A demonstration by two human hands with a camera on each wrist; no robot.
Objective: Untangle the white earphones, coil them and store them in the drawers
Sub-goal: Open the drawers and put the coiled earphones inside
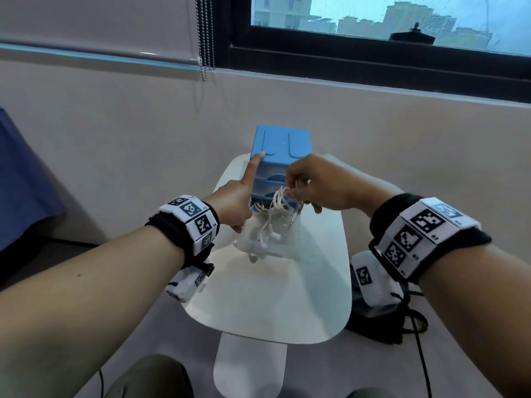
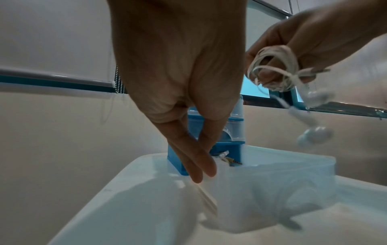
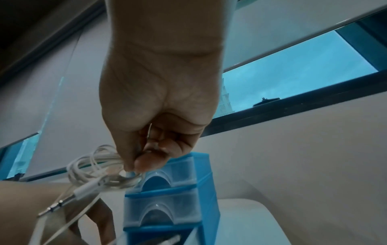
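Head view: my right hand (image 1: 321, 185) pinches the coiled white earphones (image 1: 280, 203) between thumb and fingertips, holding the bundle in the air directly in front of the blue drawer unit (image 1: 280, 156). The coil hangs below and to the left of the hand, with the earbuds and the metal jack plug (image 1: 291, 224) dangling beneath it, clear of the white tabletop (image 1: 287, 297).

My left hand (image 1: 235, 202) is beside the coil on its left. Its index finger is extended and its tip rests on the front left corner of the unit's top. The remaining fingers reach down toward the lowest drawer (image 1: 258, 206), which is drawn out toward me; cream cable ends show inside it.

Left wrist view: two fingers (image 2: 199, 165) of the left hand lie straight against the near left edge of the translucent pulled-out drawer (image 2: 272, 174). I cannot tell whether they grip it. The right hand (image 2: 303, 41) sits up to the right with the loops wound round its fingers; two earbuds (image 2: 314, 134) hang below, above the open drawer.

Right wrist view: the right hand (image 3: 159, 116) closes on the coil (image 3: 100, 167) at the level of the top drawer (image 3: 167, 175); the plug (image 3: 60, 202) points down to the left.

The earphones are coiled and not yet in the drawer.
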